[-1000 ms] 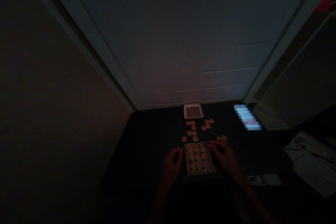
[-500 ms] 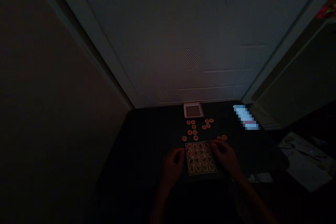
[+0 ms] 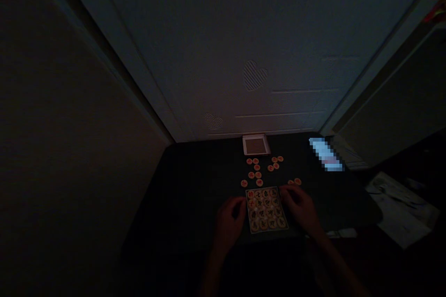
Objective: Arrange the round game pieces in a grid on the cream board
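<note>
Flanking a pale-rimmed, shallow square tray [image 3: 269,231] of round tan discs [image 3: 263,224]: left hand [image 3: 231,220] and right hand [image 3: 300,205], fingers curled near its edges; can't tell if gripping. Tray probably light, stiff; best held by opposite sides, level, since discs may slide. Red and black characters on discs, too dim to read.

In dim light, a dark table [image 3: 195,181] adjoins a pale heart-embossed panel [image 3: 195,55].
</note>
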A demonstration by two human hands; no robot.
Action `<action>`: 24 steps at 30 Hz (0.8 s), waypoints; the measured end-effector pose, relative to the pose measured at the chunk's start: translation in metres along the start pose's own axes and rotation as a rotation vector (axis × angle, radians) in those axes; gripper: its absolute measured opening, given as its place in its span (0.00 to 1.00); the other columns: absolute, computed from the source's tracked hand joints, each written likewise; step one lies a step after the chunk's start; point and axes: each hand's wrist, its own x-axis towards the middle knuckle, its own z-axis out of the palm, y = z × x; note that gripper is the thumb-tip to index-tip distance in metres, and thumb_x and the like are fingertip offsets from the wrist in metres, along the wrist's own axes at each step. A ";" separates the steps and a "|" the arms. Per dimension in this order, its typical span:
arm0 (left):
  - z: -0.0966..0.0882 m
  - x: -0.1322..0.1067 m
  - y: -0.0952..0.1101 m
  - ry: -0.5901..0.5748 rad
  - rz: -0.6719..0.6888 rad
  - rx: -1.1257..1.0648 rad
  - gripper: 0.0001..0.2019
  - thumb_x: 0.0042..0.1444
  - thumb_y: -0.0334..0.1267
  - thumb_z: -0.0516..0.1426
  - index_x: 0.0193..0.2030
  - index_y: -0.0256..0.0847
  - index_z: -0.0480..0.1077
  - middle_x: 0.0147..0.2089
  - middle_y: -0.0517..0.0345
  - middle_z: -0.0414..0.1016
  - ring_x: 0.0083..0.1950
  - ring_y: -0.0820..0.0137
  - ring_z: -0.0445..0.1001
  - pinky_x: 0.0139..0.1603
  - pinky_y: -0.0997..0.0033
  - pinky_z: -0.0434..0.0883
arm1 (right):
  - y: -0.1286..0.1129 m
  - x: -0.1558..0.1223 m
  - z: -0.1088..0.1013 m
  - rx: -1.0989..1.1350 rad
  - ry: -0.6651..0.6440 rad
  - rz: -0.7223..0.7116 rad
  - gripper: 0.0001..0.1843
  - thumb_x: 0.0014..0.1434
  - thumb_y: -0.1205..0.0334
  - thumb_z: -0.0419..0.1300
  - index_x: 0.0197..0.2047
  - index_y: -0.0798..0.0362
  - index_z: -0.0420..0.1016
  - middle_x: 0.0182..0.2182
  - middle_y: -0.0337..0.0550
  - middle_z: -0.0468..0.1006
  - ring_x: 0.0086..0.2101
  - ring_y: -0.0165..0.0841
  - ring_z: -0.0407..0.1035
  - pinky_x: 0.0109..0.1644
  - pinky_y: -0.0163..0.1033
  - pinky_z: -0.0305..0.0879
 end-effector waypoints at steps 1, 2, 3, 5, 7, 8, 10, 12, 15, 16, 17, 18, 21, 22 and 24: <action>0.000 0.000 0.000 -0.003 0.000 0.000 0.10 0.67 0.41 0.55 0.44 0.46 0.79 0.42 0.55 0.83 0.42 0.64 0.81 0.44 0.65 0.76 | -0.001 0.000 0.000 0.003 -0.004 0.000 0.22 0.62 0.40 0.62 0.44 0.49 0.84 0.43 0.49 0.85 0.44 0.45 0.78 0.51 0.49 0.74; 0.000 0.000 0.001 -0.006 -0.003 0.002 0.10 0.67 0.41 0.55 0.44 0.46 0.79 0.42 0.55 0.83 0.42 0.64 0.81 0.45 0.65 0.76 | -0.002 0.000 0.000 0.004 -0.003 -0.002 0.22 0.61 0.40 0.62 0.44 0.49 0.84 0.43 0.49 0.85 0.43 0.44 0.78 0.50 0.48 0.74; 0.000 -0.001 0.001 -0.007 -0.006 0.006 0.11 0.67 0.41 0.55 0.44 0.45 0.79 0.42 0.55 0.83 0.42 0.64 0.81 0.45 0.65 0.76 | -0.002 0.000 0.000 0.002 0.004 -0.006 0.23 0.61 0.40 0.62 0.44 0.49 0.84 0.43 0.49 0.85 0.43 0.44 0.78 0.50 0.48 0.74; 0.000 -0.001 0.001 -0.015 -0.012 0.015 0.11 0.68 0.42 0.55 0.44 0.45 0.79 0.42 0.55 0.83 0.42 0.64 0.81 0.45 0.65 0.76 | -0.002 0.001 0.000 0.001 0.017 -0.007 0.23 0.61 0.39 0.62 0.44 0.50 0.84 0.43 0.49 0.84 0.44 0.44 0.78 0.50 0.47 0.74; 0.000 -0.001 0.001 -0.019 -0.008 0.018 0.11 0.68 0.42 0.55 0.45 0.45 0.79 0.42 0.55 0.83 0.42 0.64 0.81 0.45 0.65 0.76 | -0.001 0.001 0.000 0.009 0.013 0.002 0.23 0.61 0.40 0.62 0.44 0.50 0.83 0.43 0.50 0.84 0.43 0.43 0.78 0.49 0.46 0.74; 0.001 -0.001 0.000 -0.017 -0.003 0.016 0.11 0.68 0.42 0.55 0.45 0.45 0.79 0.42 0.55 0.83 0.41 0.65 0.81 0.45 0.66 0.76 | 0.001 0.001 0.000 0.013 0.008 0.006 0.23 0.61 0.40 0.62 0.45 0.50 0.83 0.43 0.50 0.84 0.43 0.43 0.78 0.49 0.46 0.74; 0.001 -0.001 -0.002 -0.014 0.006 0.015 0.11 0.68 0.42 0.55 0.45 0.45 0.79 0.41 0.55 0.82 0.41 0.65 0.80 0.45 0.67 0.76 | 0.003 0.001 0.000 0.015 -0.008 0.010 0.23 0.62 0.40 0.62 0.45 0.50 0.83 0.43 0.49 0.84 0.42 0.42 0.78 0.48 0.46 0.75; 0.002 -0.001 -0.003 -0.007 0.011 0.022 0.11 0.68 0.42 0.55 0.45 0.45 0.79 0.41 0.56 0.82 0.40 0.66 0.80 0.44 0.67 0.76 | 0.005 0.001 0.000 0.016 -0.017 0.007 0.22 0.62 0.40 0.61 0.45 0.50 0.83 0.44 0.49 0.84 0.43 0.43 0.78 0.48 0.46 0.75; 0.002 -0.001 -0.004 -0.004 0.014 0.032 0.11 0.68 0.42 0.55 0.44 0.45 0.79 0.41 0.56 0.82 0.40 0.66 0.80 0.43 0.67 0.76 | 0.006 0.000 0.001 0.020 -0.009 0.011 0.21 0.62 0.41 0.62 0.45 0.49 0.83 0.45 0.50 0.84 0.44 0.43 0.78 0.49 0.46 0.75; 0.002 -0.001 -0.004 -0.004 0.011 0.032 0.11 0.68 0.42 0.55 0.44 0.45 0.79 0.41 0.56 0.82 0.40 0.66 0.80 0.43 0.67 0.76 | 0.006 0.000 0.001 0.022 0.001 0.015 0.21 0.62 0.41 0.62 0.45 0.49 0.83 0.46 0.50 0.83 0.45 0.43 0.78 0.49 0.46 0.75; 0.002 -0.001 -0.003 -0.004 0.007 0.031 0.11 0.68 0.42 0.55 0.45 0.45 0.79 0.41 0.56 0.83 0.41 0.66 0.80 0.43 0.67 0.76 | 0.006 0.000 0.001 0.024 0.011 0.019 0.21 0.62 0.41 0.62 0.46 0.49 0.83 0.47 0.50 0.83 0.45 0.44 0.78 0.49 0.46 0.75; 0.002 -0.001 -0.003 -0.006 0.001 0.030 0.11 0.68 0.42 0.55 0.45 0.45 0.79 0.41 0.56 0.83 0.41 0.66 0.81 0.44 0.67 0.76 | 0.006 0.000 0.001 0.027 0.014 0.022 0.22 0.62 0.41 0.63 0.47 0.49 0.83 0.47 0.50 0.83 0.45 0.43 0.78 0.49 0.46 0.75; 0.001 -0.002 0.000 -0.011 -0.010 0.021 0.12 0.68 0.42 0.54 0.45 0.45 0.79 0.41 0.55 0.83 0.41 0.66 0.81 0.44 0.67 0.76 | 0.005 0.000 0.000 0.027 -0.002 0.016 0.21 0.62 0.41 0.63 0.46 0.49 0.83 0.45 0.49 0.83 0.44 0.42 0.78 0.48 0.46 0.75; 0.001 -0.002 0.001 -0.010 -0.013 0.020 0.12 0.68 0.42 0.54 0.44 0.45 0.79 0.41 0.55 0.83 0.41 0.66 0.81 0.45 0.66 0.77 | 0.004 0.000 -0.001 0.016 -0.009 0.006 0.21 0.62 0.42 0.63 0.46 0.49 0.83 0.45 0.49 0.84 0.44 0.42 0.78 0.49 0.46 0.75; 0.000 -0.003 0.002 -0.017 -0.020 0.023 0.12 0.68 0.43 0.55 0.44 0.45 0.79 0.42 0.54 0.83 0.42 0.65 0.81 0.45 0.66 0.77 | 0.004 0.000 -0.002 -0.017 -0.021 -0.014 0.20 0.62 0.42 0.63 0.45 0.48 0.83 0.45 0.48 0.84 0.45 0.43 0.77 0.51 0.47 0.74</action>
